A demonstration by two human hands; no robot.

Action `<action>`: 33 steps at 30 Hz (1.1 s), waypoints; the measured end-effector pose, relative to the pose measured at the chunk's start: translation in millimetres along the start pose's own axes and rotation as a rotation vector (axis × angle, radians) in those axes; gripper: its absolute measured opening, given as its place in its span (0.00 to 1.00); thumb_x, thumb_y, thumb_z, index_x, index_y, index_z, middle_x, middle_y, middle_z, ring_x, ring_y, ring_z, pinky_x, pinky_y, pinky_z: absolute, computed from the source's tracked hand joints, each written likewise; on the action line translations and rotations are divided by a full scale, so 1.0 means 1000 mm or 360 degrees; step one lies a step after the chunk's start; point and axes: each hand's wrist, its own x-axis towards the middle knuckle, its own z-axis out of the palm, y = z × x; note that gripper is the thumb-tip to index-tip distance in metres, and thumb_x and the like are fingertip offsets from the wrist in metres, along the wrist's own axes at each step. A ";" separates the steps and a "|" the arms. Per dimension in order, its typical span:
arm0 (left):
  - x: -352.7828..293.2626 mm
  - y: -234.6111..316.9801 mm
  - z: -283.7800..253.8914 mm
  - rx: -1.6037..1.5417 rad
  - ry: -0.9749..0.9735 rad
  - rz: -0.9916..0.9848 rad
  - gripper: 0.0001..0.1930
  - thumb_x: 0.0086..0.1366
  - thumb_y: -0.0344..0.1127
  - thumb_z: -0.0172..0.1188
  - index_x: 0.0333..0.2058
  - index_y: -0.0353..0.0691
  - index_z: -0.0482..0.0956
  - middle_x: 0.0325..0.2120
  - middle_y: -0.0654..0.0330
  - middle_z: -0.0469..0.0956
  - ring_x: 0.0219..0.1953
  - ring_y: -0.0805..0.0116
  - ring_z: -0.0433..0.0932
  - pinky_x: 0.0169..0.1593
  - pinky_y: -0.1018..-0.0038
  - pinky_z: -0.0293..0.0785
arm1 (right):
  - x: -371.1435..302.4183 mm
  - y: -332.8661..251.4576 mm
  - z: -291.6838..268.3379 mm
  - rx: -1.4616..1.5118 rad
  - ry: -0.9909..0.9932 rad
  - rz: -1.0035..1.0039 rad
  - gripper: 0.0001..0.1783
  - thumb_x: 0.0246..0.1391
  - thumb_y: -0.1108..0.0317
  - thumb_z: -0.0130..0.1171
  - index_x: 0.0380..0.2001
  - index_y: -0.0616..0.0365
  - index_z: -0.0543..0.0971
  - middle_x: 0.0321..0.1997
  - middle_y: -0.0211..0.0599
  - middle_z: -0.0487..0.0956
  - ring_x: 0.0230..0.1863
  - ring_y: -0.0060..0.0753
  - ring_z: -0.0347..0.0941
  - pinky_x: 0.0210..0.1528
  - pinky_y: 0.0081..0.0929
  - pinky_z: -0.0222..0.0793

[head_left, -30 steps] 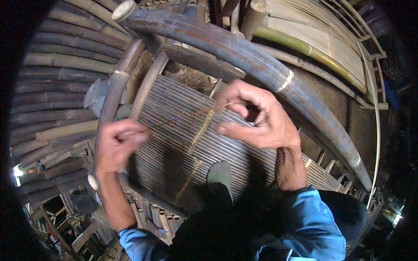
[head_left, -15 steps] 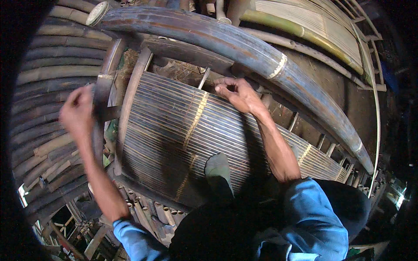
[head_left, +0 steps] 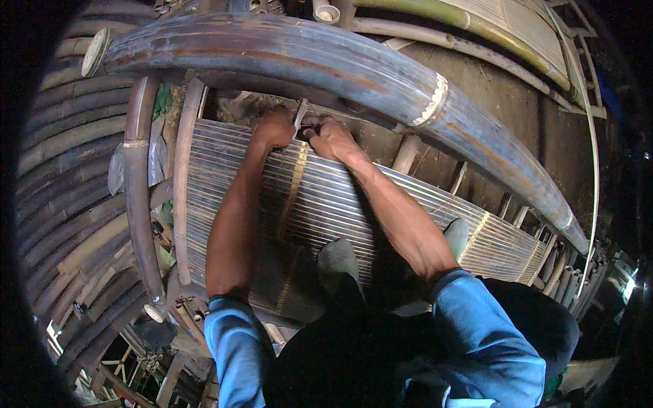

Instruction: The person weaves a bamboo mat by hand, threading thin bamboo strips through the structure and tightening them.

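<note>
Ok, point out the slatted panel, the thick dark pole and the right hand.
Slatted panel (head_left: 330, 197): head view, on bare slats near its middle.
Thick dark pole (head_left: 272, 51): head view, on the left half of its shaft.
Right hand (head_left: 333, 140): head view, on the back of it.

Bamboo workshop, with poles (head_left: 76, 165) in rows

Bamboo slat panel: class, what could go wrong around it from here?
The left hand and right hand crowd a protruding pale crosspiece, whose edge might scratch skin. The thick bamboo pole lies close beyond them and could pinch them if it rolled. A covered foot appears to rest on the bamboo slat panel and might slip.
</note>
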 end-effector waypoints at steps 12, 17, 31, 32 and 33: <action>-0.122 0.053 -0.043 -0.1028 0.0622 0.0663 0.14 0.63 0.33 0.60 0.46 0.34 0.80 0.32 0.53 0.82 0.37 0.56 0.80 0.49 0.65 0.74 | -0.073 -0.032 -0.060 0.0762 -0.0102 -0.0544 0.12 0.63 0.64 0.58 0.41 0.60 0.84 0.34 0.37 0.84 0.36 0.32 0.78 0.43 0.29 0.74; -0.208 0.017 -0.073 -0.1302 0.0399 -0.0067 0.10 0.69 0.37 0.59 0.38 0.35 0.83 0.29 0.67 0.79 0.33 0.80 0.71 0.38 0.79 0.68 | -0.078 -0.027 -0.067 0.0948 -0.0225 -0.0536 0.21 0.60 0.65 0.65 0.55 0.61 0.78 0.34 0.29 0.83 0.35 0.19 0.75 0.44 0.23 0.74; -0.643 -0.241 -0.013 -0.0297 0.1249 -0.1394 0.15 0.64 0.40 0.66 0.43 0.35 0.84 0.32 0.55 0.82 0.36 0.56 0.78 0.43 0.62 0.74 | -0.055 0.025 -0.040 0.0560 -0.0095 -0.0166 0.22 0.59 0.51 0.63 0.43 0.61 0.85 0.38 0.41 0.85 0.41 0.30 0.80 0.48 0.33 0.73; -0.628 -0.230 -0.007 0.0452 0.0957 -0.1527 0.16 0.61 0.39 0.67 0.44 0.36 0.83 0.35 0.50 0.81 0.39 0.51 0.78 0.44 0.60 0.74 | -0.056 0.024 -0.038 0.0544 -0.0131 -0.0135 0.23 0.61 0.48 0.62 0.42 0.59 0.85 0.37 0.38 0.85 0.40 0.30 0.79 0.48 0.33 0.72; -0.603 -0.212 -0.003 0.0834 0.1030 -0.1376 0.18 0.58 0.38 0.68 0.46 0.36 0.83 0.39 0.46 0.81 0.42 0.45 0.78 0.46 0.58 0.74 | -0.057 0.022 -0.036 0.0559 -0.0143 -0.0185 0.23 0.61 0.48 0.62 0.42 0.59 0.85 0.37 0.38 0.85 0.40 0.30 0.79 0.48 0.33 0.72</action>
